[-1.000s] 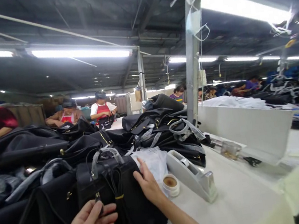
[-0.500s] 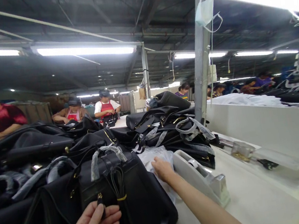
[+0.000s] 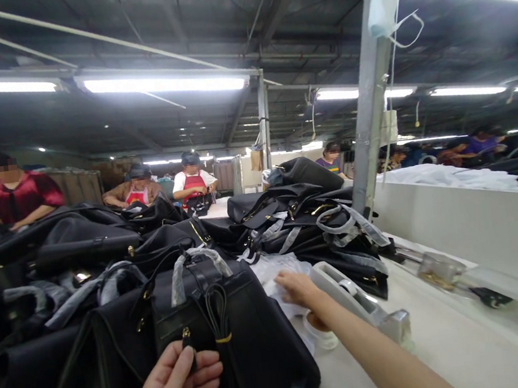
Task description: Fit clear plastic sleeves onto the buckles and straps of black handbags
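My left hand (image 3: 181, 382) pinches a black leather zipper pull (image 3: 189, 351) that hangs from gold hardware on the front of a black handbag (image 3: 264, 346). The bag stands upright, its handles (image 3: 223, 262) wrapped in clear film. A bundle of thin black straps (image 3: 218, 311), tied with a yellow band, hangs down its front. Just right of the bag, my right hand (image 3: 295, 290) has its fingers closed on crumpled translucent plastic (image 3: 273, 267); the fingertips are partly hidden. A small round tub (image 3: 323, 337) sits under my right wrist, beside a grey tape dispenser (image 3: 343, 288).
Black bags (image 3: 78, 240) lie heaped on the left, with another pile (image 3: 284, 209) behind. A grey post (image 3: 372, 90) rises at the right, near a white partition (image 3: 471, 210). A clear box (image 3: 441, 268) stands on the white table (image 3: 449, 334). Several people work farther back.
The view has swung slightly left, so everything sits farther right. My right hand and the plastic have shifted, uncovering the round tub. My left hand keeps its pinch on the zipper pull.
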Available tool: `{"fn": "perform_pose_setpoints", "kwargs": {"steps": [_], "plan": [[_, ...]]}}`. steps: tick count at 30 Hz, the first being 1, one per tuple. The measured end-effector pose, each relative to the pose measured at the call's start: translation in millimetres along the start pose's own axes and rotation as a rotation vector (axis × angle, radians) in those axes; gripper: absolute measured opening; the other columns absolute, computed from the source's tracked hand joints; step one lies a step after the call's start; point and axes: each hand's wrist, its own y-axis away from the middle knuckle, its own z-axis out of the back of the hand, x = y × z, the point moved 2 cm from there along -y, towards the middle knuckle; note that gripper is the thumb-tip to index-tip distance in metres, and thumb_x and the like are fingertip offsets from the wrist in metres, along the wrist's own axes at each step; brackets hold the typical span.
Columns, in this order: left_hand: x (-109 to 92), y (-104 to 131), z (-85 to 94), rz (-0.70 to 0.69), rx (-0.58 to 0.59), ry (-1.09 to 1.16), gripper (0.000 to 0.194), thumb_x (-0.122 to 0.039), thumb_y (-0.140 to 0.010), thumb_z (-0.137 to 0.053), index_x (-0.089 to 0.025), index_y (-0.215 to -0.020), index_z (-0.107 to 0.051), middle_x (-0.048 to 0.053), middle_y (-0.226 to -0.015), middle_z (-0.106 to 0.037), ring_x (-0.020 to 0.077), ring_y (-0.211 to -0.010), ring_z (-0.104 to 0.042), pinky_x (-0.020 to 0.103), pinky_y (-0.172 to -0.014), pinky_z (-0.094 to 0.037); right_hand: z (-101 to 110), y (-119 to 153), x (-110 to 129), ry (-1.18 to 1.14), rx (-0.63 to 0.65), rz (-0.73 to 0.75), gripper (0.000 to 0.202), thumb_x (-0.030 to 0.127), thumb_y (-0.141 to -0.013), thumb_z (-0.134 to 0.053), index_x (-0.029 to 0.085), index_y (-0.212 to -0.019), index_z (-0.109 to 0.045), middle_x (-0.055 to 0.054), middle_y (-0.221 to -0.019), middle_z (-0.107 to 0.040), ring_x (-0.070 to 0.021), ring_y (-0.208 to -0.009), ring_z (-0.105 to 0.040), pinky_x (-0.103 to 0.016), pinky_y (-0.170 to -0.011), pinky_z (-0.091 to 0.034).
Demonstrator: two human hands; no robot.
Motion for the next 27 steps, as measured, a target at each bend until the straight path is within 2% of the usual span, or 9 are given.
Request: {"fn": "perform_pose_setpoints", "kwargs": {"steps": [4,6,9,12,15,18,22,25,27], "plan": [[2,-1,2.5,0.009,-0.008,0.009,0.056,-0.037,-0.045,-0.092,-0.015,-0.085,-0.057,0.013,-0.078,-0.076,0.0308,-0.074,-0.073,0.035,-0.063,-0.061,-7,-1,4,0.009,0.035,-0.036,0.024,0.007,-0.076,-0.056,0.023,-0.058,-0.057,-0.005,-0.074,-0.065,-0.0231,-0.077,-0.063,-0.032,-0.071,-0.045],[2,-2,2.8,0.006,0.0,0.009,0.063,-0.041,-0.041,-0.093,-0.015,-0.085,-0.057,0.013,-0.079,-0.076,0.0304,-0.073,-0.073,0.035,-0.063,-0.061,-5,-2,1,-0.006,0.021,-0.059,0.026,0.009,-0.081,-0.053,0.025,-0.061,-0.058,-0.005,-0.077,-0.065,-0.0228,-0.084,-0.063,-0.032,-0.075,-0.044],[2,-3,2.5,0.001,0.008,0.007,0.063,-0.045,-0.041,-0.093,-0.015,-0.084,-0.057,0.012,-0.079,-0.076,0.0294,-0.073,-0.073,0.034,-0.062,-0.061,4,-7,-8,-0.041,0.024,-0.11,0.019,0.014,-0.083,-0.058,0.022,-0.066,-0.058,-0.003,-0.076,-0.063,-0.0211,-0.087,-0.061,-0.033,-0.079,-0.044],[2,-3,2.5,-0.003,0.021,-0.007,0.06,-0.046,-0.043,-0.091,-0.015,-0.082,-0.058,0.012,-0.079,-0.076,0.0288,-0.073,-0.073,0.033,-0.063,-0.061,13,-13,-16,-0.115,0.084,-0.165,0.022,0.025,-0.083,-0.067,0.017,-0.066,-0.056,0.002,-0.068,-0.059,-0.0156,-0.071,-0.058,-0.032,-0.073,-0.047],[2,-2,3.1,-0.007,0.024,-0.009,0.057,-0.047,-0.045,-0.091,-0.015,-0.082,-0.06,0.011,-0.08,-0.076,0.0286,-0.074,-0.073,0.033,-0.063,-0.061,24,-13,-14,-0.263,0.144,-0.203,0.025,0.027,-0.076,-0.071,0.017,-0.061,-0.054,0.005,-0.056,-0.053,-0.013,-0.057,-0.054,-0.027,-0.06,-0.046],[3,-1,3.6,-0.017,0.042,-0.013,0.055,-0.046,-0.048,-0.09,-0.015,-0.082,-0.061,0.011,-0.081,-0.076,0.0271,-0.074,-0.073,0.032,-0.063,-0.06,42,-4,-2,-0.457,0.16,-0.205,0.023,0.03,-0.067,-0.071,0.019,-0.062,-0.052,0.004,-0.056,-0.056,-0.0149,-0.059,-0.058,-0.026,-0.056,-0.046],[3,-1,3.7,-0.04,0.085,-0.021,0.05,-0.045,-0.053,-0.088,-0.014,-0.082,-0.063,0.01,-0.08,-0.075,0.0228,-0.071,-0.072,0.029,-0.062,-0.06,74,16,26,-0.673,0.214,-0.176,0.03,0.043,-0.065,-0.07,0.018,-0.074,-0.056,0.0,-0.065,-0.065,-0.0189,-0.069,-0.066,-0.03,-0.064,-0.053],[1,1,3.1,-0.071,0.105,-0.021,0.046,-0.046,-0.055,-0.087,-0.014,-0.077,-0.062,0.007,-0.074,-0.073,0.0179,-0.063,-0.069,0.025,-0.057,-0.058,96,33,57,-0.768,0.268,-0.131,0.031,0.043,-0.066,-0.073,0.017,-0.079,-0.062,-0.001,-0.07,-0.067,-0.0184,-0.072,-0.067,-0.033,-0.07,-0.056],[-1,3,2.6,-0.086,0.11,-0.004,0.046,-0.046,-0.055,-0.086,-0.013,-0.078,-0.062,0.005,-0.069,-0.071,0.0145,-0.057,-0.065,0.023,-0.053,-0.056,104,46,87,-0.872,0.338,-0.07,0.026,0.038,-0.067,-0.075,0.017,-0.078,-0.064,-0.001,-0.075,-0.067,-0.0179,-0.076,-0.067,-0.033,-0.077,-0.056]]}}
